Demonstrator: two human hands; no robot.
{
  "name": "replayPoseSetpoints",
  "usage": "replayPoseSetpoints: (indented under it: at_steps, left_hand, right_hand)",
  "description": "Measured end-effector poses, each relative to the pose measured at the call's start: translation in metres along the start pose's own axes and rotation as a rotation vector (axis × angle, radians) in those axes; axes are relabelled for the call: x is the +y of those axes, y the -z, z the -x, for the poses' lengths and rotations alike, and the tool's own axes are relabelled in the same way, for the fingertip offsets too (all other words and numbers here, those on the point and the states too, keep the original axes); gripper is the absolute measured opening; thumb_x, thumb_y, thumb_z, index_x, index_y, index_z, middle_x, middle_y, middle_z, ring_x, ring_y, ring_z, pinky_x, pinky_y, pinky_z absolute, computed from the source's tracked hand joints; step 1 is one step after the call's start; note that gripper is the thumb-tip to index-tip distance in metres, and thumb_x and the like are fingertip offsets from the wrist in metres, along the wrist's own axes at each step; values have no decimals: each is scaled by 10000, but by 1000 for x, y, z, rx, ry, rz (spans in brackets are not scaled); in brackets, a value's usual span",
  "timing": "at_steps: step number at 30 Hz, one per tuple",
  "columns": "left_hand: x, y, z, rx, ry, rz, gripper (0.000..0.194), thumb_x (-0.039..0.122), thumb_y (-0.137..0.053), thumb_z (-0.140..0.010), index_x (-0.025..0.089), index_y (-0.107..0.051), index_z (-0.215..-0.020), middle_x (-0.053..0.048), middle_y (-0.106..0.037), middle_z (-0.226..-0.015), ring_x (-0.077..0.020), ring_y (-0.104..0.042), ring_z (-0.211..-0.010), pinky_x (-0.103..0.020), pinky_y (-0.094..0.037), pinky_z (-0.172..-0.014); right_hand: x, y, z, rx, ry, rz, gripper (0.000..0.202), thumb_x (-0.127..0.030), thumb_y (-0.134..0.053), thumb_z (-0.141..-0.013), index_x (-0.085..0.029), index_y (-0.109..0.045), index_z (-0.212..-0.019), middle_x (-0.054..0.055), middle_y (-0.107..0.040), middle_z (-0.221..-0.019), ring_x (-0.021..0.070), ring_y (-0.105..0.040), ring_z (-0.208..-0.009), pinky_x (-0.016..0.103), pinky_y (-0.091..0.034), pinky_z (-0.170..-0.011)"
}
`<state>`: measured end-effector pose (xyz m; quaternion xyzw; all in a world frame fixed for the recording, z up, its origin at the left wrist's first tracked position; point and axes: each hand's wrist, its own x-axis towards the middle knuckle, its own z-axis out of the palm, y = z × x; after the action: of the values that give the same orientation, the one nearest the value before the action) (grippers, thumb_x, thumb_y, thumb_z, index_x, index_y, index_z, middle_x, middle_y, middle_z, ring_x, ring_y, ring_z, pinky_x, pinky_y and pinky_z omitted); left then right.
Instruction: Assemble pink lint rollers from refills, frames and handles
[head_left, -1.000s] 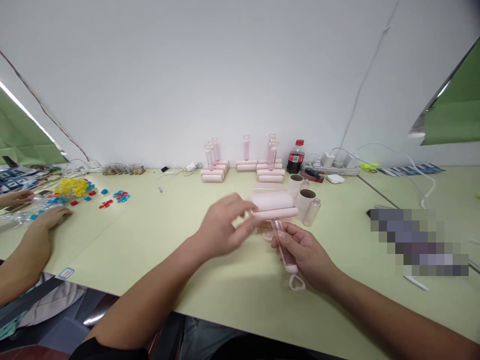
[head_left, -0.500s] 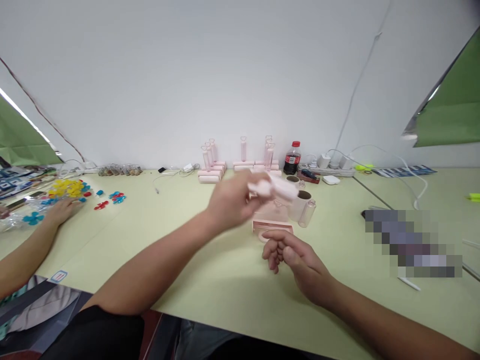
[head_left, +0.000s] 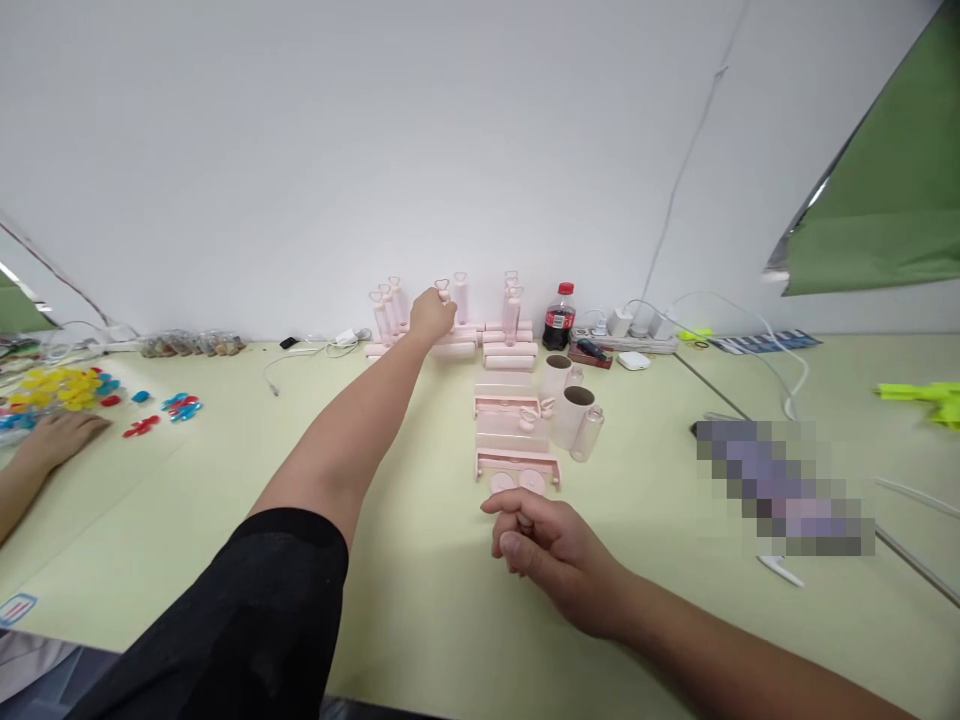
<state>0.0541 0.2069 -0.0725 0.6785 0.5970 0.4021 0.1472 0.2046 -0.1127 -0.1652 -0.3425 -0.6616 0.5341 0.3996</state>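
Note:
My left hand [head_left: 433, 318] stretches to the back of the table. It is closed around an upright pink tube with a loop top [head_left: 442, 287]; most of the tube is hidden by my fingers. Beside it stand similar pink tubes [head_left: 511, 318] and lying pink rollers [head_left: 510, 356]. My right hand [head_left: 551, 555] hovers over the near table, half curled, index finger out and thumb apart, with no held thing visible. Just beyond it are two pink round discs [head_left: 532, 482] and an opened pink case [head_left: 517, 462] with a clear cover.
Right of the cases stand white paper rolls [head_left: 574, 412] and a clear pink tube [head_left: 586, 435]. A cola bottle [head_left: 559, 318] and a power strip [head_left: 649, 343] line the wall. Another person's hand [head_left: 64, 438] rests near yellow pieces [head_left: 64, 388] at left.
My left hand has carried the pink item away from above the cases to the back row by the wall. My right hand stays near the discs, still half curled. The view has shifted.

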Motion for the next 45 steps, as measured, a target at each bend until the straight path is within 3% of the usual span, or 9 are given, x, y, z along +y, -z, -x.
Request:
replayPoseSetpoints:
  at_steps: [11,16,19,21,23,25,29,34,45]
  left_hand:
    - [0,-34,-25,-60,78,-2,169,213,-600,-807,165,-554,-962,-66,-646,-760,-217,-644,-674,-344,-469,-739]
    - [11,-24,-5,55,90,-21,423,273,-585,-835,137,-446,-1211,-136,-655,-1006,-248,-653,-869,-348,-470,-785]
    - [31,-18,23,98,-53,-5,335,253,-520,-871,177,-472,-1193,-104,-648,-1036,-227,-631,-950,-337,-457,-844]
    - [49,-17,47,-103,-204,32,217,231,-504,-865,188,-567,-1068,-67,-661,-973,-196,-632,-891,-312,-468,-819]
    - [67,-16,71,-381,-379,56,304,216,-561,-814,204,-586,-1116,-44,-665,-1035,-174,-627,-898,-290,-478,-812]
    - [84,-14,92,-536,-529,10,352,201,-594,-774,208,-603,-1126,-42,-650,-1139,-177,-613,-963,-286,-480,-829]
    - [104,1,126,-652,-645,-141,216,213,-543,-796,185,-660,-976,-43,-682,-1018,-196,-623,-891,-299,-483,-762]
    - [109,14,149,-711,-676,-277,379,268,-564,-797,199,-622,-1166,-66,-648,-1140,-232,-621,-965,-312,-482,-728]
    - [109,-12,153,-709,-740,-391,235,167,-598,-779,204,-728,-971,-90,-573,-1149,-230,-595,-1105,-293,-470,-854]
  right_hand:
    - [-3,-2,0,5,57,61,279,-352,-558,-923,-198,-569,-1155,-26,-502,-720,112,-427,-619,263,-363,-574]
    - [-2,-3,0,11,51,72,252,-309,-577,-903,-191,-582,-1126,-23,-522,-717,113,-450,-621,260,-378,-576]
    - [-1,-4,-1,10,25,71,241,-300,-581,-894,-184,-589,-1106,-25,-520,-708,110,-444,-608,258,-378,-569]
    - [0,-4,-3,5,11,65,232,-303,-581,-892,-176,-596,-1085,-27,-512,-703,106,-432,-600,255,-373,-565]
    - [1,-4,-4,6,7,59,225,-310,-584,-888,-170,-602,-1064,-31,-497,-696,102,-419,-591,250,-366,-555]
    - [1,-3,-5,17,9,61,219,-311,-588,-883,-168,-608,-1047,-29,-495,-702,101,-422,-593,247,-370,-556]
    - [-1,0,-6,57,1,65,177,-293,-579,-878,-173,-616,-1003,-28,-500,-699,104,-430,-596,247,-377,-558]
    - [1,-1,-8,65,-7,83,128,-272,-570,-874,-182,-624,-947,-43,-468,-650,100,-399,-564,241,-343,-528]
    - [-4,2,-13,95,61,132,109,-267,-558,-860,-173,-612,-874,-33,-479,-639,98,-373,-540,239,-307,-498]
